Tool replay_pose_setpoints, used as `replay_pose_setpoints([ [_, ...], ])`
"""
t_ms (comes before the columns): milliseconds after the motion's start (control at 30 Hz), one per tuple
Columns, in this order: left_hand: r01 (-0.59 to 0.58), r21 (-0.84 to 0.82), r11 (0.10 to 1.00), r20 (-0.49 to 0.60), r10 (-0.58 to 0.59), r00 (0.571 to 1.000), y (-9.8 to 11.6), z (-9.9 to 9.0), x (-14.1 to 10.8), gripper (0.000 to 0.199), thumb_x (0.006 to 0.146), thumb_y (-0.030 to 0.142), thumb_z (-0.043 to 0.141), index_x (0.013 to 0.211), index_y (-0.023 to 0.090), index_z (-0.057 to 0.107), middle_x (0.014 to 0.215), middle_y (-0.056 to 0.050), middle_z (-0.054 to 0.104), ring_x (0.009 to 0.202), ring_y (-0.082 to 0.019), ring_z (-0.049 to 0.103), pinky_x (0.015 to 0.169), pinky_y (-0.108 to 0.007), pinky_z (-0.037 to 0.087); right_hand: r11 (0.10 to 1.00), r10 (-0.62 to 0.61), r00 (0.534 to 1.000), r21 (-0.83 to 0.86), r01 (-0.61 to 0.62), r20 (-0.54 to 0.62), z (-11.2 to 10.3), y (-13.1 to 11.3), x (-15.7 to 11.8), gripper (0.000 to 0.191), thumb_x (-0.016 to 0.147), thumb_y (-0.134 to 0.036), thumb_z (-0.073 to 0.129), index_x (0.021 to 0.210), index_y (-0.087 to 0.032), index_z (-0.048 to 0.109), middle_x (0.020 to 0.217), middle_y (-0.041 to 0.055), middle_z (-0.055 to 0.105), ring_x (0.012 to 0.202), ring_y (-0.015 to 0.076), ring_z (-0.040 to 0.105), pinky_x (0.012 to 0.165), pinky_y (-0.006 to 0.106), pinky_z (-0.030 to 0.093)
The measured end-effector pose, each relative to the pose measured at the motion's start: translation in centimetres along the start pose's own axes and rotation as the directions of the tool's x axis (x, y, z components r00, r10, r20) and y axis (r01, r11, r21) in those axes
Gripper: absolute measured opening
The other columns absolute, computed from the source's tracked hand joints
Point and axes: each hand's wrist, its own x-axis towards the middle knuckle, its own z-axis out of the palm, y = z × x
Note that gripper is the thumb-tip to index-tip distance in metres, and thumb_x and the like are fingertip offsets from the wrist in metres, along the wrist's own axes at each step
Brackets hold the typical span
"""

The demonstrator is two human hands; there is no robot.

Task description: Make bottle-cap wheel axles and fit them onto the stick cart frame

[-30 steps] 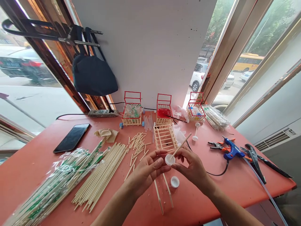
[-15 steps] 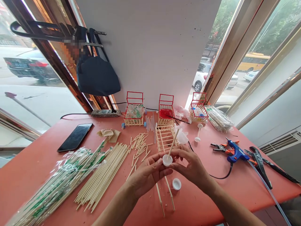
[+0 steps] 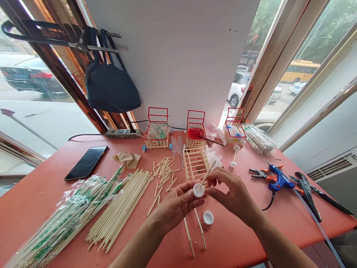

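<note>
Now the stick (image 3: 208,174) leans further over in the white cap (image 3: 197,192) than half a second ago, so it seems loosely seated; above the desk (image 3: 231,238), the left hand (image 3: 180,201) pinches the cap, the right hand (image 3: 231,188) curls part-open by the stick, grip unclear

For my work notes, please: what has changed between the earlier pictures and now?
The wooden stick, more upright half a second ago, leans rightward again. Whether the right hand released it is unclear. The left hand still holds the white cap; the other cap and the blue glue gun stay on the table.
</note>
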Motion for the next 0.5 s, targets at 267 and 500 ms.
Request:
replay_pose_setpoints([
  [267,0.007,0.018,1.000,-0.005,-0.007,1.000,-0.33,-0.23,0.20,0.035,0.074,0.023,0.093,0.105,0.013,0.079,0.100,-0.007,0.079,0.092,-0.016,0.073,0.088,-0.028,0.059,1.000,0.019,1.000,-0.020,-0.020,-0.023,0.53,0.55,-0.07,0.014,0.096,-0.028,0.069,0.085,-0.022,0.064,0.081,-0.0007,0.065,0.073,0.0148,0.058,0.070,0.026,0.047],
  [500,0.016,0.010,1.000,-0.019,-0.016,1.000,-0.61,-0.39,0.43,0.040,0.070,0.024,0.095,0.106,0.014,0.080,0.102,-0.007,0.079,0.093,-0.016,0.074,0.090,-0.028,0.059,0.999,-0.029,0.999,-0.041,0.028,-0.041,0.65,0.40,-0.10,0.014,0.097,-0.020,0.066,0.083,-0.021,0.065,0.078,-0.0009,0.066,0.070,0.0137,0.058,0.068,0.025,0.046],
])
